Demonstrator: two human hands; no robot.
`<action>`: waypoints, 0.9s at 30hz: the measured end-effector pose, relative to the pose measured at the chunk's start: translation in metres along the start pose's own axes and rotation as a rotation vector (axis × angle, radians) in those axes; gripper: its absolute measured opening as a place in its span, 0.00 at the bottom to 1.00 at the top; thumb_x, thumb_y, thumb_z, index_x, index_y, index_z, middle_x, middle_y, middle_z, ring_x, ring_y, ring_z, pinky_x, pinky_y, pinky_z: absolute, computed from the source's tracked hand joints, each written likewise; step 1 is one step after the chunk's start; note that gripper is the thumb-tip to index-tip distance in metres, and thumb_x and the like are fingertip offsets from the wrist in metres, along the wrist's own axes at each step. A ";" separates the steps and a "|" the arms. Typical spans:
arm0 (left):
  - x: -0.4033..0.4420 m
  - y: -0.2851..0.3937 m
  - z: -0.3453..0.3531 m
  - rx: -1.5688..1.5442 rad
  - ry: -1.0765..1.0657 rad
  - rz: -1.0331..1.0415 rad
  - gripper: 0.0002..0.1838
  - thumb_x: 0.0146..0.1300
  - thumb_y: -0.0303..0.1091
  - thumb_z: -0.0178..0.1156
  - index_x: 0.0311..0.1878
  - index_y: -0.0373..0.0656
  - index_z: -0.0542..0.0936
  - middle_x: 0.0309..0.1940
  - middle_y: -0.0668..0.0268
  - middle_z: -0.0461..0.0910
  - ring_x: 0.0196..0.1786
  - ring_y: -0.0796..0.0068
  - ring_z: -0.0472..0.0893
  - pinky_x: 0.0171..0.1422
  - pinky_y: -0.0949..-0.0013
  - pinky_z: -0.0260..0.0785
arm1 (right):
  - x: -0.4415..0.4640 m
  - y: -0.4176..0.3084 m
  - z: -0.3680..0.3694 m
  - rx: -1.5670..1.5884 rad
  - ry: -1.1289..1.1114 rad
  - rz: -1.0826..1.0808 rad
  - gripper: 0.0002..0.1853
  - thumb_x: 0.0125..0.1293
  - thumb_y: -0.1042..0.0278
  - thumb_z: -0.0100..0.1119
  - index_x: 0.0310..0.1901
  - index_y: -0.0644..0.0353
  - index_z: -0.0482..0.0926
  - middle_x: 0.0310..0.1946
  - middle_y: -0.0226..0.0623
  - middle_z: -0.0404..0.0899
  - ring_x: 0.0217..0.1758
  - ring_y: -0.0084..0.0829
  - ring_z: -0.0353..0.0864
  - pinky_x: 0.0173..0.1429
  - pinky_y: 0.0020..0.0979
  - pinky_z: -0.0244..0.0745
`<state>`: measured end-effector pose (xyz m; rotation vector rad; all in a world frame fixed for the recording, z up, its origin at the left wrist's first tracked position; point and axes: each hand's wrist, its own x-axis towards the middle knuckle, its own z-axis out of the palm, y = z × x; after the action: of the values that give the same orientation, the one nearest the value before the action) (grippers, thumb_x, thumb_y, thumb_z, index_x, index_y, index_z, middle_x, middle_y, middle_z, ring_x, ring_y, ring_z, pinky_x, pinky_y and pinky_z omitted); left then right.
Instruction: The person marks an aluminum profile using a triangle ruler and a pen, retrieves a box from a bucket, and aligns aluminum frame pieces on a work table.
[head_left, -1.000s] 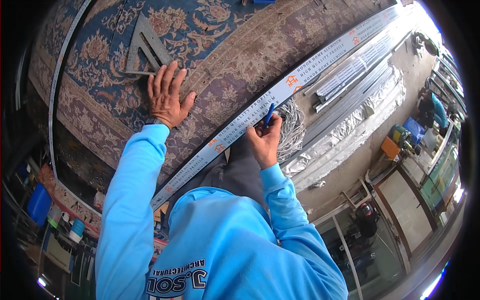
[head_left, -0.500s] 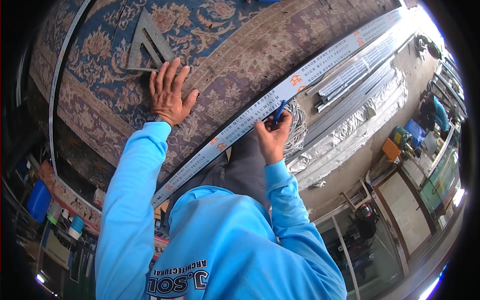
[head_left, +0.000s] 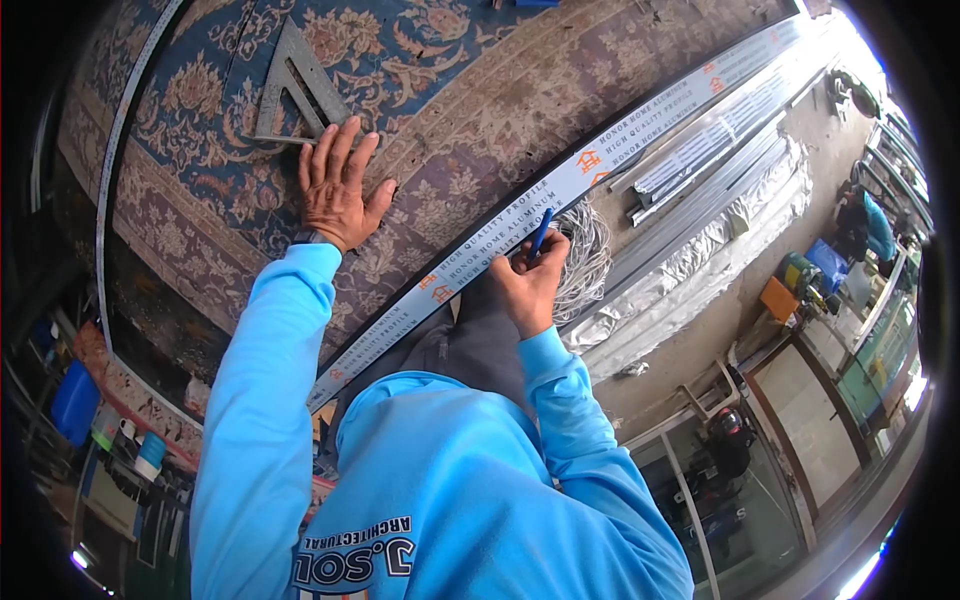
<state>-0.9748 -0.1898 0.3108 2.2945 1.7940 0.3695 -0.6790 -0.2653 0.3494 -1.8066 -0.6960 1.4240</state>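
Observation:
My left hand (head_left: 342, 190) lies flat with fingers spread on the patterned carpet (head_left: 440, 130). Its fingertips are close to the lower edge of a grey metal triangular square (head_left: 283, 80). Between the fingers of my right hand (head_left: 530, 287) is a blue pen (head_left: 541, 232), held upright with the other fingers curled. That hand is at the near edge of a long aluminum profile (head_left: 570, 180) covered in printed film, which runs diagonally in front of my body. Whether the pen touches the profile, I cannot tell.
A coil of wire (head_left: 585, 260) lies right of my right hand. Beyond it are several metal bars (head_left: 690, 170) and white wrapped lengths (head_left: 690, 290). A thin metal strip (head_left: 103, 230) borders the carpet on the left. Framed glass panels (head_left: 810, 410) stand at lower right.
My right hand has shifted slightly left and down along the profile, and the pen has moved with it. My left hand and the triangular square have stayed in place.

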 end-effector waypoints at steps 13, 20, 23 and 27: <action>-0.001 0.000 0.001 -0.001 0.006 -0.006 0.35 0.78 0.57 0.58 0.83 0.64 0.63 0.87 0.67 0.55 0.88 0.52 0.51 0.91 0.34 0.36 | 0.068 -0.038 -0.031 -0.001 0.138 -0.130 0.32 0.55 0.78 0.73 0.56 0.61 0.63 0.42 0.28 0.68 0.36 0.16 0.68 0.41 0.20 0.70; 0.000 0.000 0.000 -0.004 0.010 -0.007 0.34 0.77 0.56 0.58 0.82 0.63 0.64 0.87 0.68 0.55 0.88 0.53 0.50 0.91 0.34 0.36 | 0.087 -0.039 -0.044 0.023 0.140 -0.131 0.32 0.55 0.78 0.74 0.56 0.62 0.63 0.43 0.28 0.69 0.38 0.17 0.70 0.42 0.22 0.73; 0.000 0.000 -0.001 -0.008 0.010 -0.007 0.34 0.77 0.56 0.58 0.83 0.63 0.64 0.87 0.68 0.55 0.88 0.52 0.50 0.91 0.34 0.36 | 0.092 -0.038 -0.046 0.029 0.143 -0.135 0.32 0.55 0.77 0.74 0.57 0.63 0.63 0.44 0.29 0.69 0.40 0.19 0.71 0.45 0.22 0.73; 0.000 -0.001 -0.001 -0.014 0.017 -0.005 0.35 0.78 0.56 0.58 0.83 0.63 0.63 0.88 0.68 0.54 0.88 0.52 0.51 0.91 0.34 0.37 | 0.096 -0.035 -0.049 0.087 0.121 -0.108 0.31 0.57 0.77 0.72 0.58 0.64 0.63 0.45 0.30 0.69 0.44 0.20 0.72 0.48 0.23 0.74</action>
<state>-0.9760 -0.1900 0.3110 2.2842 1.7985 0.4001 -0.6074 -0.1799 0.3285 -1.7455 -0.6493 1.2443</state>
